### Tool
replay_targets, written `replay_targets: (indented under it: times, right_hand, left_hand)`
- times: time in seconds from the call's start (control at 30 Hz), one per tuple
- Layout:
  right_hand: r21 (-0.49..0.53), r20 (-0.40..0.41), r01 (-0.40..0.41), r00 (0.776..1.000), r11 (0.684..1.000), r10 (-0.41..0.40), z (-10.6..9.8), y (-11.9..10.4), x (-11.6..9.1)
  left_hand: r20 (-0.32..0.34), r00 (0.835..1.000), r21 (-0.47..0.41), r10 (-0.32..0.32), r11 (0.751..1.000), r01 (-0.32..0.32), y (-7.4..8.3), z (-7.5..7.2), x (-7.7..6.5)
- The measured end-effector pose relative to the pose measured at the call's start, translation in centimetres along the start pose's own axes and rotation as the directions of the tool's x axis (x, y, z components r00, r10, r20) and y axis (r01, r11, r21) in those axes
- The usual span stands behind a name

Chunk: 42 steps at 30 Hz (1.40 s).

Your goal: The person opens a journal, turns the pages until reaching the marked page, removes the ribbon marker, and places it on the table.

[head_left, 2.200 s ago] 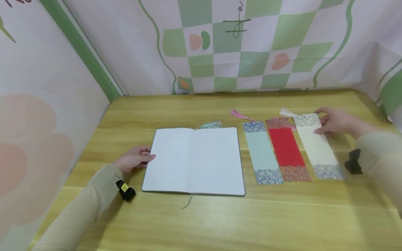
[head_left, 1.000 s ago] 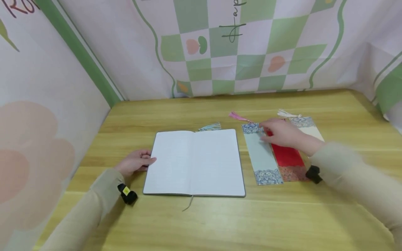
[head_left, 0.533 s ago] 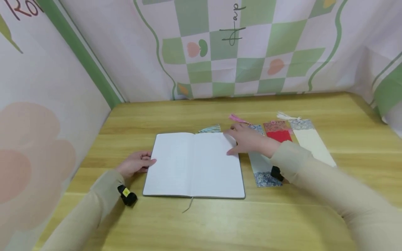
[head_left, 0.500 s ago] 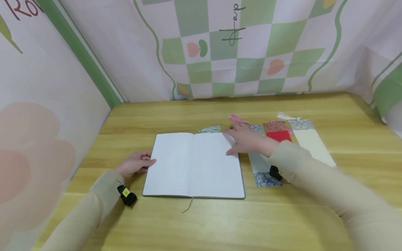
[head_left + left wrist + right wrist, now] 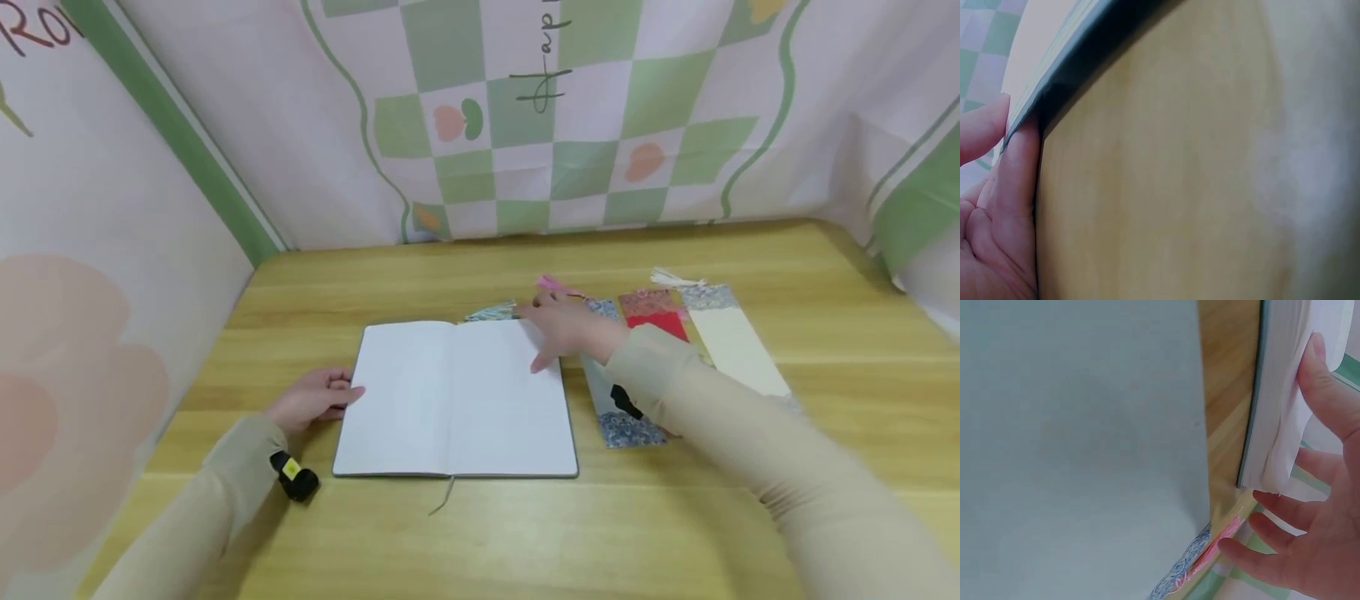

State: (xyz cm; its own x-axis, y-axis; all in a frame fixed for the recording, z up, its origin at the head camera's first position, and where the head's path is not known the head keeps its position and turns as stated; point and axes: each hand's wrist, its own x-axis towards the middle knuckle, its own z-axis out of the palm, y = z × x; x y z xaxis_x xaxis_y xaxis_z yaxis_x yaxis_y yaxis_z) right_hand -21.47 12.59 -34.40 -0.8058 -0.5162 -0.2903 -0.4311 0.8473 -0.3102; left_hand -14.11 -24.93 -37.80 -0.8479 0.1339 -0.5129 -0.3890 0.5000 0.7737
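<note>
An open notebook (image 5: 397, 400) with blank white pages and a dark cover lies on the table. My left hand (image 5: 311, 398) pinches its left edge, thumb on the page and fingers under the cover. My right hand (image 5: 566, 327) is at the upper right corner, fingers spread, with the thumb touching the page edge in the right wrist view. A pale blue tassel (image 5: 491, 312) sticks out past the notebook's top. Beneath my right wrist lies a pale blue bookmark (image 5: 1085, 425), partly covered. A red bookmark (image 5: 658, 323) and a cream bookmark (image 5: 731, 342) lie beside it.
The wooden table (image 5: 480, 542) meets a checked cloth backdrop (image 5: 517, 158) at its back edge. A thin grey ribbon (image 5: 442, 497) trails from the notebook's bottom. Pink and white tassels reach beyond the bookmarks' top ends.
My right hand has swept left from the cream bookmark, over the red and pale blue ones, to the notebook's upper right corner. My left hand keeps its grip on the left edge.
</note>
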Motion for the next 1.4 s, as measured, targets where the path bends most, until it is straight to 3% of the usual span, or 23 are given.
replay_targets:
  times: [0.27,0.4,0.6,0.7,0.87,1.03,1.17,1.27,1.4]
  right_hand:
    - [-0.005,0.019,-0.008,1.0,1.0,0.008,-0.1,-0.9,-0.2]
    - [-0.034,-0.017,0.003,1.0,0.999,-0.003,0.2,-1.0,-0.6]
    - [-0.157,-0.113,0.086,0.988,0.984,-0.105,0.6,-1.6,-1.2]
    - [-0.163,-0.141,0.137,0.977,0.977,-0.16,0.7,-1.9,-1.8]
    - [-0.059,-0.165,0.229,0.958,0.972,-0.236,1.3,-2.2,-2.6]
    - [0.03,-0.183,0.26,0.951,0.965,-0.251,1.8,-1.8,-2.9]
    - [0.207,-0.171,0.269,0.957,0.941,-0.236,1.5,-1.8,-3.5]
    - [0.408,-0.113,0.221,0.975,0.886,-0.191,0.9,-1.8,-4.1]
    - [0.644,-0.021,0.096,0.994,0.759,-0.108,0.2,-2.2,-4.6]
  left_hand:
    - [-0.008,1.0,-0.008,0.001,1.0,-0.001,-0.4,0.0,0.1]
    - [-0.005,1.0,-0.01,0.006,1.0,-0.006,-0.3,0.0,0.3]
    - [-0.005,1.0,-0.009,-0.004,1.0,0.004,-0.2,0.1,0.3]
    - [-0.001,1.0,-0.002,-0.01,1.0,0.01,0.0,0.2,0.3]
    - [0.004,1.0,-0.007,-0.003,1.0,0.003,0.1,0.1,0.0]
    - [0.014,1.0,-0.026,0.013,1.0,-0.013,0.1,0.1,-0.2]
    - [0.008,1.0,-0.026,0.02,0.999,-0.019,0.3,0.2,-0.3]
    - [0.003,1.0,-0.019,0.01,1.0,-0.01,0.3,0.2,-0.3]
    - [-0.001,1.0,-0.02,0.005,1.0,-0.005,0.2,0.3,-0.1]
